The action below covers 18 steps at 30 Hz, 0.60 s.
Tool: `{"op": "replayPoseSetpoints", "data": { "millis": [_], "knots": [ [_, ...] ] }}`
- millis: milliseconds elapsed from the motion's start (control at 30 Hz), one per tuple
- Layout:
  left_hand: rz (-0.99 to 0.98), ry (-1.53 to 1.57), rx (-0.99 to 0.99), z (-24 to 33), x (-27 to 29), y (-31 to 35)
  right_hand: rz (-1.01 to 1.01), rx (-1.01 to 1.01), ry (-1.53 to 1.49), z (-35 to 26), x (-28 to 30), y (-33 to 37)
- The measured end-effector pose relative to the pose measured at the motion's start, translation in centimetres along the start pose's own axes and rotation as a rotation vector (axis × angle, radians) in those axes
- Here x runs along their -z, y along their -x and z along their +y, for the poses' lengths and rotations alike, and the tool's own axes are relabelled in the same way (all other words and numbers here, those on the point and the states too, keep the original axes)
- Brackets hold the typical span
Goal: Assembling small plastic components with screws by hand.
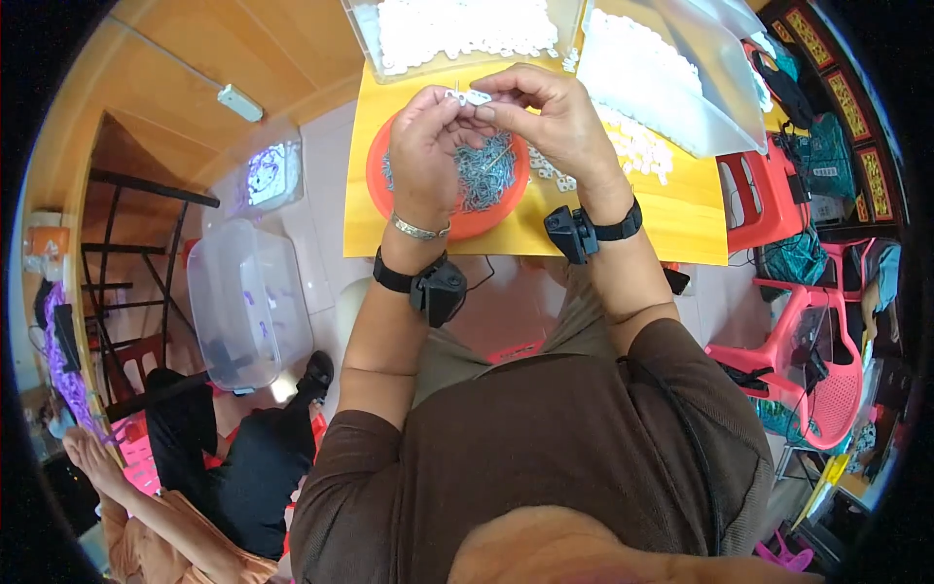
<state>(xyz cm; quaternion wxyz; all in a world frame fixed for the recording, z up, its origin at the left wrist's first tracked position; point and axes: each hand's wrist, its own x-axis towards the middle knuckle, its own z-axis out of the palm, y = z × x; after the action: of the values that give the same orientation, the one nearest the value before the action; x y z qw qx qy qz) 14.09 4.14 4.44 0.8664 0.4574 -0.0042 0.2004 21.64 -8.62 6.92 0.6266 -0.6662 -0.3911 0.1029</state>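
Above the far part of a round red-orange bowl (377,185), both of my hands meet at a small white plastic piece (476,97). My left hand (424,141) pinches its left end between thumb and fingers. With thumb and forefinger, my right hand (555,117) grips its right end. A thin pin-like bit stands up by the left fingertips; what it is, I cannot tell. Inside the bowl lies a heap of thin grey-blue metal nails or screws (489,177). Loose white plastic pieces (637,151) are scattered on the yellow table (671,219) right of my right hand.
Two clear bins, one at the back (365,44) and one at the back right (725,127), hold many white pieces. An empty-looking clear tub (219,282) stands on the floor at left. Another person (243,477) sits at lower left. Red plastic chairs (832,389) are at right.
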Motion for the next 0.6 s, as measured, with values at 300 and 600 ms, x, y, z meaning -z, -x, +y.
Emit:
{"op": "replayPoseSetpoints", "data": {
  "millis": [300, 600],
  "knots": [
    [0.069, -0.16, 0.05, 0.1, 0.5, 0.3, 0.024, -0.136, -0.271, 1.9, 0.2, -0.7],
    [0.051, -0.265, 0.072, -0.3, 0.7, 0.5, 0.054, -0.202, -0.311, 1.7, 0.1, -0.6]
  ]
}}
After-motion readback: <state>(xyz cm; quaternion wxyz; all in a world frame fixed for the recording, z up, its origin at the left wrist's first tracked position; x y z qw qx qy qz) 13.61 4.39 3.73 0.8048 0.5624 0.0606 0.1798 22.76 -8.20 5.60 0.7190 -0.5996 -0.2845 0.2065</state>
